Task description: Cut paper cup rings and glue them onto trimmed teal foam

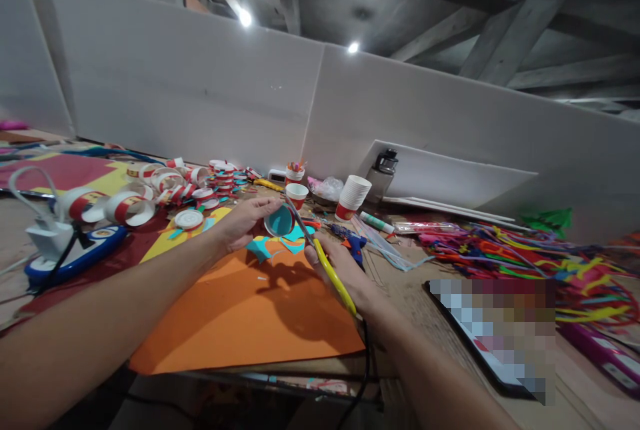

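Observation:
My left hand (247,220) grips a cut-down paper cup piece (280,221) whose round face is teal, holding it above the orange sheet (250,320). In my right hand (340,270) is a pair of yellow-handled scissors (330,270). Their blades point up and left, close by the right edge of the cup piece; whether they touch it I cannot tell. Below both hands, teal paper scraps (259,249) lie on the orange sheet, which bears a shadow of the hands.
Curled red-and-white cup strips (133,207) and cut cup pieces (189,219) lie at left, near a blue power strip (77,260). Behind stand stacked paper cups (353,198) and a bottle (383,177). Rightward are a glue gun (356,248), colourful pipe cleaners (530,250) and a tablet (490,337).

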Demonstrator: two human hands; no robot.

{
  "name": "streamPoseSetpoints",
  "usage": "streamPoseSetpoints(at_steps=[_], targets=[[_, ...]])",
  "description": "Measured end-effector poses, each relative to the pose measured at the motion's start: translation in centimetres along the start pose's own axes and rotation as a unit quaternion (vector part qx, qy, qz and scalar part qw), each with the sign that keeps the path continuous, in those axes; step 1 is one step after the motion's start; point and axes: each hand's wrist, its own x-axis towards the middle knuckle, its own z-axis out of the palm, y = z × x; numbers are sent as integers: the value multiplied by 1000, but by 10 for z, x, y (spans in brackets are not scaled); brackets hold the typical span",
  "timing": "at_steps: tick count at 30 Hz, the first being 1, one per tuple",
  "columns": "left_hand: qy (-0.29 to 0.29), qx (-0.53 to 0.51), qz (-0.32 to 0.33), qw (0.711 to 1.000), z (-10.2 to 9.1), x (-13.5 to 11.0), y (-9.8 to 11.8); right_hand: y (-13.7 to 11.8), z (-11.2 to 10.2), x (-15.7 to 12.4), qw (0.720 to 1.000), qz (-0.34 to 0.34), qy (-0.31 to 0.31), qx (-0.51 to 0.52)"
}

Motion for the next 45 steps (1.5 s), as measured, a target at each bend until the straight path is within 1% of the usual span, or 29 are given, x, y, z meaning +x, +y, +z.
streamPoseSetpoints(at_steps=[4, 9, 15, 25, 33, 38, 43, 45], targets=[[-5, -3, 4, 1000, 0, 0, 0, 1, 0, 0, 1000, 2, -4, -3], [4, -10, -2, 1000, 1, -1, 2, 2, 0, 0, 1000, 1, -3, -7], [-4, -7, -2, 1000, 0, -1, 1, 1, -1, -1, 1000, -4, -5, -11], [-11, -11, -7, 1000, -1, -1, -1, 0, 0, 0, 1000, -9, -5, 8], [-2, -4, -9, 1000, 0, -1, 0, -2, -3, -1, 1000, -3, -9, -5], [-6, 3, -8, 1000, -2, 0, -1, -6, -2, -3, 1000, -3, 11, -9], [-6, 3, -10, 1000, -1, -1, 0, -2, -3, -1, 1000, -3, -11, -13], [-8, 4, -7, 1000, -2, -1, 0, 1, -3, 0, 1000, -2, -8, -18]])
